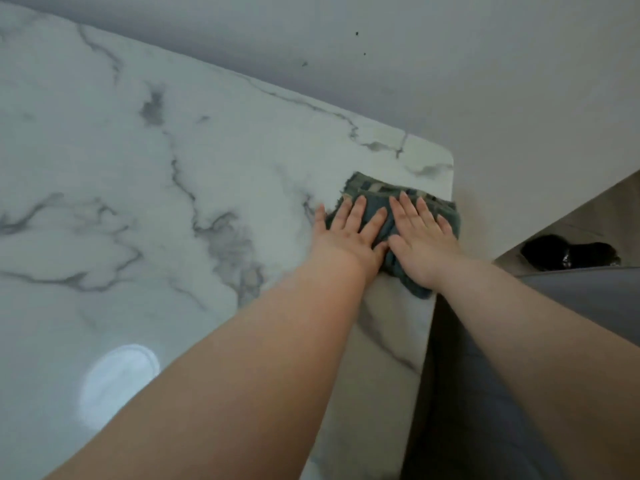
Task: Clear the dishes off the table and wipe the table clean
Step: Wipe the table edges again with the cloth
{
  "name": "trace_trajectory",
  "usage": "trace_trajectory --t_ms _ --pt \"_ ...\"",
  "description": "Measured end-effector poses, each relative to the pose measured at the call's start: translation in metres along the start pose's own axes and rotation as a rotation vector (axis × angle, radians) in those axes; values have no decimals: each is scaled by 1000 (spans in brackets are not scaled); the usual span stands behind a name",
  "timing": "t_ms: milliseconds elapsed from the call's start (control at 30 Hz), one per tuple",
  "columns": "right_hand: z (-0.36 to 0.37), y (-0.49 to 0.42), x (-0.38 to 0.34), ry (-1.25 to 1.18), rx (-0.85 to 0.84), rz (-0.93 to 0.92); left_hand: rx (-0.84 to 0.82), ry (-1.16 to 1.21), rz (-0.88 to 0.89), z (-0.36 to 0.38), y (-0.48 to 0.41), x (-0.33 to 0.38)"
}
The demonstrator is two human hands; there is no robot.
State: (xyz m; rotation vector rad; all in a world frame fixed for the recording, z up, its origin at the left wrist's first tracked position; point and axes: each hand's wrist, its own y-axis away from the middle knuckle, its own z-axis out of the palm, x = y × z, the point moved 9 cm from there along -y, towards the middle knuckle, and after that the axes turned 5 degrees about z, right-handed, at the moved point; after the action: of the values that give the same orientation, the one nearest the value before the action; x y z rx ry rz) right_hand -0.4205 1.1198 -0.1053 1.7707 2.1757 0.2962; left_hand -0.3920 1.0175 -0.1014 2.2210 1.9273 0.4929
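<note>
Head view: a white marble-patterned table with grey veins carries a folded dark teal cloth, which lies at the table's rounded corner and reaches the table's edge. The left hand rests flat on the cloth's left part, fingers straight and spread, thumb on the bare marble just beside the cloth; its grip is released. The right hand presses flat on the cloth's right part, fingers straight, grip likewise released. The two hands lie side by side, thumbs touching or nearly so.

Beyond the cloth rises a pale wall bearing a few dark specks. Right of the cloth, on the floor, sits a glossy black object, too blurred to identify. Below the cloth, past the table's edge, grey fabric shows. Well left of the cloth and nearer the camera, a round light reflection sits on the marble.
</note>
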Motion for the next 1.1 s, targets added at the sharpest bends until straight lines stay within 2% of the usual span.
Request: trace_trajectory --t_ms 167,400,533,700,833,1100 --pt "40 98 -82 10 -83 -45 -43 2 -41 31 120 -44" --pt "103 235 -208 -7 -138 -134 -38 -2 -132 81 302 -115" --pt "133 296 -281 -10 -156 -184 -88 -51 -200 102 389 -157" --pt "149 313 -337 -41 -165 -172 -249 -163 -246 104 415 -203" --pt "153 306 -366 -49 -167 -150 -381 -219 -208 102 407 -237" --pt "146 259 -459 -29 -192 -253 -472 -230 -219 78 393 -343"
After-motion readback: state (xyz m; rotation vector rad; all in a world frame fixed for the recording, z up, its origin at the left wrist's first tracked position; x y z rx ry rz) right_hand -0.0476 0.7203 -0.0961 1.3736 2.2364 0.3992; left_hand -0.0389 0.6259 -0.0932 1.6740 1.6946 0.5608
